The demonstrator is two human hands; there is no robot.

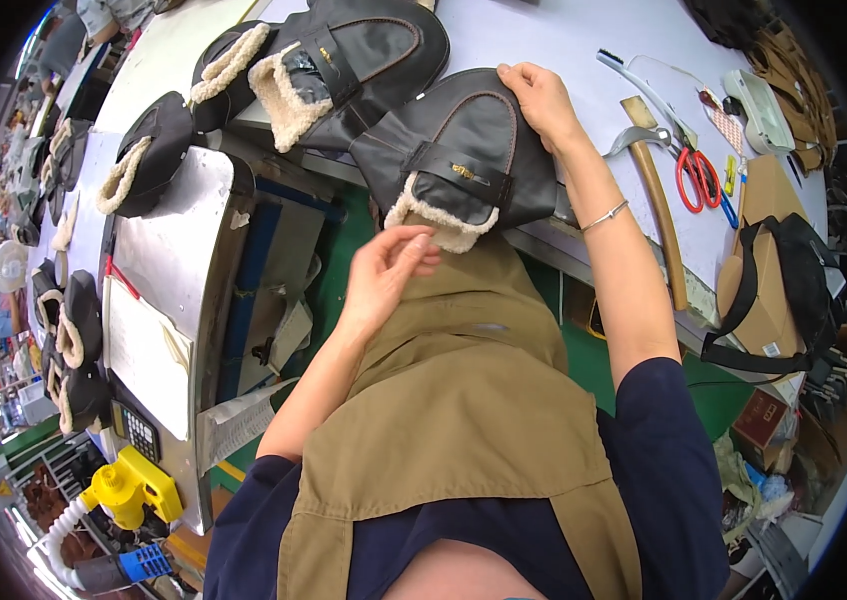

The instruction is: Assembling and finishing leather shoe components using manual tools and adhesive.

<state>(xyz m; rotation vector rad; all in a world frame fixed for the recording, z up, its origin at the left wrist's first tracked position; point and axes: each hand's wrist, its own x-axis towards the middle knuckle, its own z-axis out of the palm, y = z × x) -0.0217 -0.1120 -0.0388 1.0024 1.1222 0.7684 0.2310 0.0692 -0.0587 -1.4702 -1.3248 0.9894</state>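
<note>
A black leather shoe upper (pixel 485 112) lies at the table's front edge, toe pointing away. It has a stitched toe seam, a strap with a gold-coloured ornament (pixel 463 171), and a cream fleece-lined opening (pixel 457 236) toward me. My right hand (pixel 542 100) is closed on its toe edge at the far right, thumb and fingers pinching the leather. Just beside the fleece opening, my left hand (pixel 384 275) is held with loosely bent fingers, nothing visible in them. A similar upper (pixel 384 50) lies behind, left of the first, with another black upper (pixel 234 75) beside it.
A hammer (pixel 660 210), red-handled scissors (pixel 696 178) and a blue-tipped brush (pixel 634 75) lie right. A black strap bag (pixel 794 290) rests on cardboard. More fleece-lined uppers (pixel 149 160), an open notebook (pixel 149 350), a calculator (pixel 136 430) and a yellow blower (pixel 134 488) are left.
</note>
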